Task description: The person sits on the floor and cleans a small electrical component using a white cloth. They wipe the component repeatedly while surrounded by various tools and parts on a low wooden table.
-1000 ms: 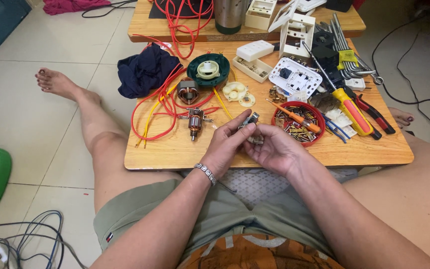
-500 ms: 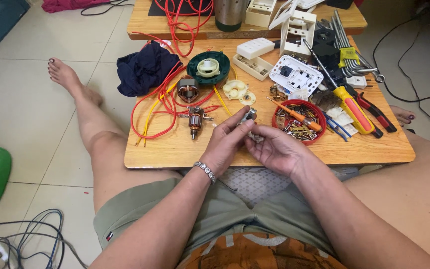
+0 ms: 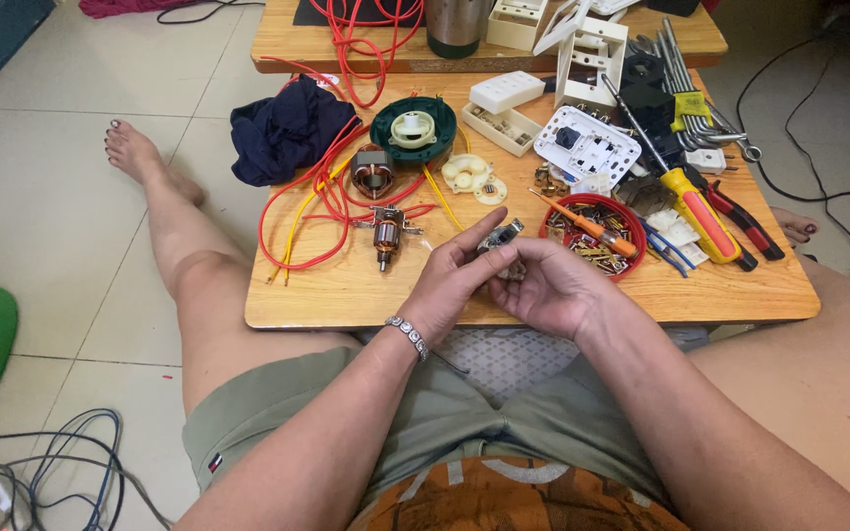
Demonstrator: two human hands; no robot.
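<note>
A small metal part (image 3: pixel 500 239) sits pinched between both hands just above the near edge of the low wooden table (image 3: pixel 346 290). The left hand (image 3: pixel 455 280) closes its fingers on it from the left, thumb raised; the right hand (image 3: pixel 548 285) curls around it from the right, hiding most of it. Just left lies a motor armature (image 3: pixel 387 234) with red wires (image 3: pixel 297 216); behind that a copper-wound stator (image 3: pixel 373 174) and a green round housing (image 3: pixel 412 128). To the right stands a red bowl (image 3: pixel 630 264) of small hardware, with a yellow-handled screwdriver (image 3: pixel 696 211) beyond. Compared with 0.5 s ago, the hands and part sit much as before.
</note>
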